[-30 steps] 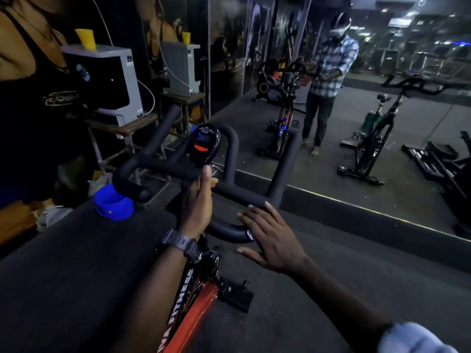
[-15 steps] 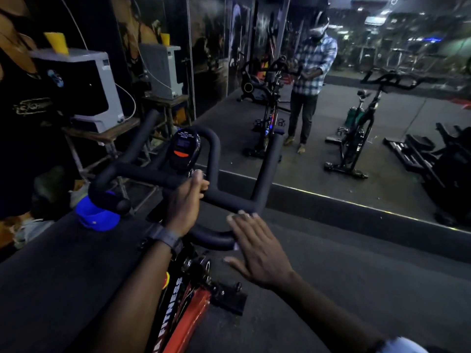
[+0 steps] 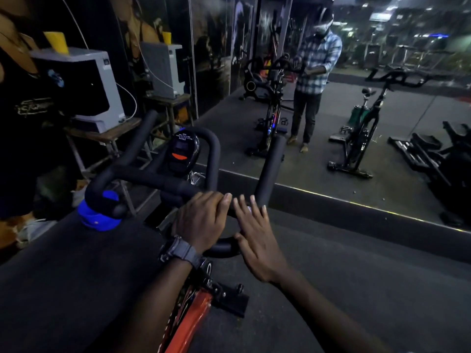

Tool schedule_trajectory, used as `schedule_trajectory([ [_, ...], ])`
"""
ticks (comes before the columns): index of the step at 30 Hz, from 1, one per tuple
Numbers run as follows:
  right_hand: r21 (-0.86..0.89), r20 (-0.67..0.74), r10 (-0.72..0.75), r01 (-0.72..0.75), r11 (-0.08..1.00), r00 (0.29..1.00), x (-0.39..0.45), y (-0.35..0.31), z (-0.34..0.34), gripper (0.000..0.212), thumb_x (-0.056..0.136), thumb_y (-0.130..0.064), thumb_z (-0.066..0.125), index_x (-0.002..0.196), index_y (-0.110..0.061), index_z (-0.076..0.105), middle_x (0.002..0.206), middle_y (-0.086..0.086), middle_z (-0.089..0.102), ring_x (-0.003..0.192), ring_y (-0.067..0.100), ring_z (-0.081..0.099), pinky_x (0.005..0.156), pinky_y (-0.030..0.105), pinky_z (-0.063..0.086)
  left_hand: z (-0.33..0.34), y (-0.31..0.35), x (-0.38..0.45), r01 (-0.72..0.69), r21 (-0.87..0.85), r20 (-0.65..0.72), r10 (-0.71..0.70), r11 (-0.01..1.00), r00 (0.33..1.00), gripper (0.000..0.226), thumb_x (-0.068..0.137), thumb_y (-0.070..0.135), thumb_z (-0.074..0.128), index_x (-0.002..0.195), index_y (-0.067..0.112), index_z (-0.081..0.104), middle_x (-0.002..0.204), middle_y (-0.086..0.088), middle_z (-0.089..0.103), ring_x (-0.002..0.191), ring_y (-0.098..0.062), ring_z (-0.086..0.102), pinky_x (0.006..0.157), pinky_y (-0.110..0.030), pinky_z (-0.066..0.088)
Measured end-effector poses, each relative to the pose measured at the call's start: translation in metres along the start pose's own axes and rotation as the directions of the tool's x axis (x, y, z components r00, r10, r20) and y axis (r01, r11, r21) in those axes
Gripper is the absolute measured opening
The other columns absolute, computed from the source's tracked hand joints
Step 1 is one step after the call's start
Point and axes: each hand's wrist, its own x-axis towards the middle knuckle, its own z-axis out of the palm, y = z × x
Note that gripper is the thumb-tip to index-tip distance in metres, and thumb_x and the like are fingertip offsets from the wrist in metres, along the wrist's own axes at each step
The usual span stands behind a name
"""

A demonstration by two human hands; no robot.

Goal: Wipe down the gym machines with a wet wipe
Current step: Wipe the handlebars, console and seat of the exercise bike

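Both hands were on the black handlebar (image 3: 153,178) of the spin bike, just nearer the camera than its console (image 3: 184,152). The left hand (image 3: 201,221), a watch (image 3: 182,249) on its wrist, lay over the crossbar with fingers curled down onto the padding; that grip was narrow, wrapped on the bar. Just right of it, the right hand (image 3: 257,238) lay flat with fingers straight and spread, pressing on the bar where the crossbar bends into the near loop. A small pale patch showed under the right fingertips (image 3: 251,200), probably the wet wipe (image 3: 248,209), though most of it was hidden and I could not be sure.

The crossbar ran left to right past the console, and the right upright horn (image 3: 271,169) rose just beyond the right fingertips, pointing away toward the mirror (image 3: 356,123). Judged from this, the unwiped horn lay straight ahead of the right hand, which was the nearer one, so the next stroke would likely run along the horn's long axis, away from the console. A blue cup (image 3: 99,215) sat beyond the bar's left end.
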Motion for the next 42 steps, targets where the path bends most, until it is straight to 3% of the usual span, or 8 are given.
schedule_trajectory([
  [9,0.001,-0.24,0.177,-0.182,0.983,0.955,0.046,0.036,-0.007,0.059,0.09,-0.025,0.043,0.149,-0.02,0.041,0.162,0.0,0.024,0.152,0.017,0.01,0.122,0.039,0.006,-0.004,0.003,-0.002,-0.008,0.009,-0.035,0.008,1.0,0.999,0.05,0.099,0.053,0.028,0.072,0.019,0.053,0.075,-0.002,0.064,0.071,-0.029,0.063,0.052,-0.033,0.036],
  [12,0.0,-0.504,0.245,-0.284,0.959,0.828,0.037,0.033,-0.002,0.03,0.087,-0.033,0.056,0.11,-0.014,0.06,0.127,0.008,0.051,0.118,0.024,0.045,0.101,0.036,0.038,-0.004,0.003,-0.002,-0.006,0.004,-0.041,0.006,1.0,0.999,0.051,0.099,0.053,0.027,0.072,0.019,0.054,0.076,-0.001,0.065,0.072,-0.029,0.063,0.053,-0.033,0.038],
  [16,0.119,-0.489,0.315,-0.296,0.948,0.813,0.027,0.024,-0.003,0.015,0.087,-0.025,0.072,0.09,-0.015,0.062,0.091,-0.001,0.048,0.081,0.007,0.045,0.076,0.034,0.044,-0.004,0.002,-0.002,-0.006,0.001,-0.044,0.006,1.0,0.999,0.052,0.1,0.052,0.026,0.072,0.018,0.054,0.076,-0.002,0.065,0.072,-0.03,0.063,0.053,-0.035,0.04],
  [21,-0.123,-0.324,-0.091,0.053,0.991,0.942,-0.002,0.032,-0.013,0.031,0.098,-0.031,0.053,0.118,-0.016,0.072,0.12,0.001,0.066,0.11,0.022,0.058,0.097,0.032,0.043,-0.003,0.0,-0.003,0.007,0.01,-0.057,-0.007,1.0,0.998,0.053,0.1,0.051,0.026,0.073,0.018,0.057,0.075,-0.004,0.068,0.072,-0.031,0.065,0.053,-0.036,0.041],
  [25,-0.262,-0.039,0.041,-0.05,0.964,0.998,0.024,0.052,-0.026,0.059,0.102,-0.056,0.022,0.144,-0.026,0.05,0.155,-0.011,0.036,0.151,0.023,0.015,0.119,0.048,0.011,-0.004,0.001,-0.002,-0.003,0.028,-0.029,0.004,1.0,1.0,0.057,0.1,0.054,0.022,0.078,0.018,0.061,0.079,-0.003,0.069,0.074,-0.028,0.065,0.055,-0.037,0.041],
  [30,-0.095,0.005,0.013,-0.012,0.995,1.0,0.002,0.029,-0.01,0.062,0.102,-0.05,0.033,0.154,-0.016,0.032,0.162,-0.007,0.025,0.153,0.015,0.003,0.124,0.037,0.003,-0.005,0.001,-0.004,0.009,0.033,-0.054,-0.007,0.999,0.999,0.054,0.1,0.053,0.027,0.074,0.018,0.059,0.076,-0.004,0.069,0.07,-0.031,0.065,0.053,-0.036,0.04],
  [36,-0.313,-0.006,0.054,-0.053,0.948,0.999,0.015,0.052,-0.028,0.08,0.097,-0.07,0.017,0.158,-0.02,0.016,0.165,-0.005,0.012,0.153,0.015,-0.002,0.123,0.05,0.008,-0.007,0.003,-0.003,-0.001,0.024,-0.073,0.003,1.0,0.997,0.054,0.1,0.052,0.029,0.072,0.017,0.059,0.074,-0.004,0.069,0.068,-0.031,0.064,0.05,-0.035,0.039],
  [42,-0.054,-0.042,-0.052,0.05,0.997,0.998,-0.032,0.012,-0.006,0.08,0.097,-0.053,0.047,0.158,-0.012,0.016,0.167,0.0,0.007,0.154,0.021,0.004,0.123,0.048,0.01,-0.005,0.002,-0.003,-0.021,0.025,-0.093,0.023,0.999,0.995,0.052,0.099,0.049,0.032,0.07,0.017,0.061,0.071,-0.004,0.069,0.065,-0.03,0.065,0.049,-0.034,0.039],
])
